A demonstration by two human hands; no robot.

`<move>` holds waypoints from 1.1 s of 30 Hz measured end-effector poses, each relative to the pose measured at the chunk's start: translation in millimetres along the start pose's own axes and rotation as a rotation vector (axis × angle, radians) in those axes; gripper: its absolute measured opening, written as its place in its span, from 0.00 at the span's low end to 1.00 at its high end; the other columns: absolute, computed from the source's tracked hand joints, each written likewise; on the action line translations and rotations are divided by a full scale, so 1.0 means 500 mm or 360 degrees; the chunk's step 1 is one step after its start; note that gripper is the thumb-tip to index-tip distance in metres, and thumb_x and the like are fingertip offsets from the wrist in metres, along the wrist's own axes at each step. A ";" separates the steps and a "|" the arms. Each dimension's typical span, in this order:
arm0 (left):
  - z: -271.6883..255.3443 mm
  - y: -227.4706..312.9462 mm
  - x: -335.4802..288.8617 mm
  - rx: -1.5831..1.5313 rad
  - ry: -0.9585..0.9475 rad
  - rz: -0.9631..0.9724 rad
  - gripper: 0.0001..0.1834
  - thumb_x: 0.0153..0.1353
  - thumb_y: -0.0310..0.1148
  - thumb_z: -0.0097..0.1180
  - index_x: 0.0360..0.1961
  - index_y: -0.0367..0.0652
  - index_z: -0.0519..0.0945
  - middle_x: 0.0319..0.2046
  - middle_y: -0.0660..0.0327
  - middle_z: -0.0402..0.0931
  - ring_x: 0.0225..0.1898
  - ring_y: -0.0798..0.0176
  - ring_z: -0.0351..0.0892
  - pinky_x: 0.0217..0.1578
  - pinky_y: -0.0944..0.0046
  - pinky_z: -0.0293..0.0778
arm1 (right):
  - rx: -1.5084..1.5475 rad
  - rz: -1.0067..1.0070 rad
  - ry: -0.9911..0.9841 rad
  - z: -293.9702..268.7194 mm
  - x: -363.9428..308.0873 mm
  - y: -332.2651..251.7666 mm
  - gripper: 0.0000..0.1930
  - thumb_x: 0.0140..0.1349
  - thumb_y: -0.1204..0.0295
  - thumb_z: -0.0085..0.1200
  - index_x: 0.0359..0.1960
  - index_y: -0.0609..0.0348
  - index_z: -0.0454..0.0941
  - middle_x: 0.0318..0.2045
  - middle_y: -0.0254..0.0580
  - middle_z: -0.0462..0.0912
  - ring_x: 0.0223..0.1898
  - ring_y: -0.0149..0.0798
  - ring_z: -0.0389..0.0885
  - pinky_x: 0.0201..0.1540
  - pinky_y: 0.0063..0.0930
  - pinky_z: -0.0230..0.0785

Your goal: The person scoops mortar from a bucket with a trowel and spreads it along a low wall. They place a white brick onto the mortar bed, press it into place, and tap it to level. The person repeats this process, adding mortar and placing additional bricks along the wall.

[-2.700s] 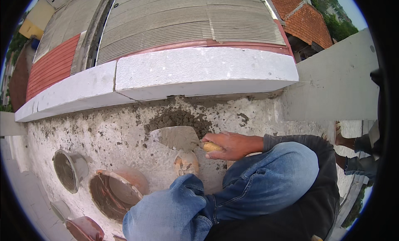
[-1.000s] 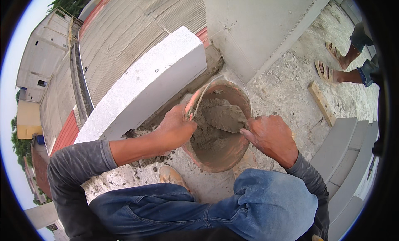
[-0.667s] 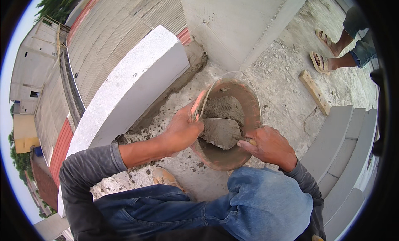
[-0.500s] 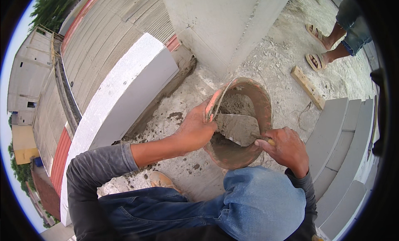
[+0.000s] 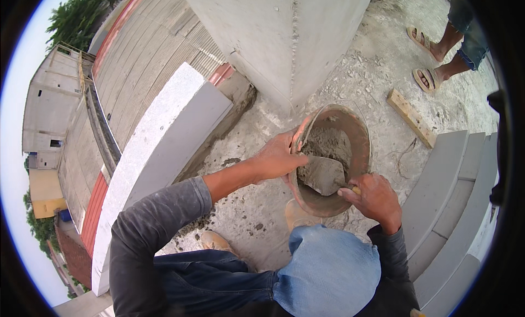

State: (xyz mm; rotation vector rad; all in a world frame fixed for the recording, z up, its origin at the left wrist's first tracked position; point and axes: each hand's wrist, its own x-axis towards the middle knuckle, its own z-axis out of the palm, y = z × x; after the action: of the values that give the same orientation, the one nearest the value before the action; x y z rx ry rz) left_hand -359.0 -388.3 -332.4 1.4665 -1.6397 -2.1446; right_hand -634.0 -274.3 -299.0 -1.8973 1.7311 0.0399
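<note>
Trowel in mortar pan, blade pointing away from me toward upper left.

My right hand (image 5: 372,199) is closed on the trowel (image 5: 325,175) handle; my left hand (image 5: 279,158) grips the pan (image 5: 358,147) rim, tilting it. Since half a second ago, the blade sits lower in the mortar (image 5: 328,144), wrist bent.

Sleeves (image 5: 158,218): dark grey, long, pushed up above the bare hands | jeans (image 5: 328,273): blue denim, faded pale at the knee, darker left of it | shoes (image 5: 216,241): tan, dusty, below the knee
</note>
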 end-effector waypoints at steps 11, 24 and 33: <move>-0.225 0.015 -0.316 0.0951 0.1247 0.0367 0.12 0.79 0.30 0.55 0.52 0.30 0.81 0.28 0.59 0.85 0.28 0.71 0.87 0.28 0.68 0.81 | 0.0269 -0.0026 -0.0085 -0.089 0.044 0.050 0.23 0.57 0.48 0.74 0.39 0.57 0.91 0.36 0.50 0.89 0.42 0.56 0.84 0.47 0.47 0.75; -0.412 -0.017 -0.255 0.1326 0.1302 0.0315 0.47 0.59 0.37 0.63 0.82 0.62 0.63 0.75 0.46 0.68 0.74 0.36 0.68 0.75 0.34 0.63 | 0.0581 0.0079 -0.0219 -0.144 0.024 0.023 0.19 0.57 0.58 0.78 0.35 0.62 0.88 0.22 0.44 0.82 0.26 0.41 0.79 0.33 0.33 0.69; -0.421 0.011 -0.171 0.1989 0.1105 0.0074 0.60 0.44 0.53 0.76 0.81 0.65 0.62 0.71 0.41 0.69 0.69 0.36 0.73 0.71 0.39 0.71 | 0.0668 -0.0122 -0.0197 -0.120 0.057 -0.112 0.22 0.67 0.52 0.69 0.39 0.63 0.86 0.23 0.46 0.81 0.26 0.44 0.80 0.33 0.37 0.70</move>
State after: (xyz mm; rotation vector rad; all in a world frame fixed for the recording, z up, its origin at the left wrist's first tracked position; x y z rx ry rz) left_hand -167.4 -492.7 -269.2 1.9336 -2.6237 -0.2239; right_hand -598.2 -325.1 -238.1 -1.6121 1.4487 -0.2149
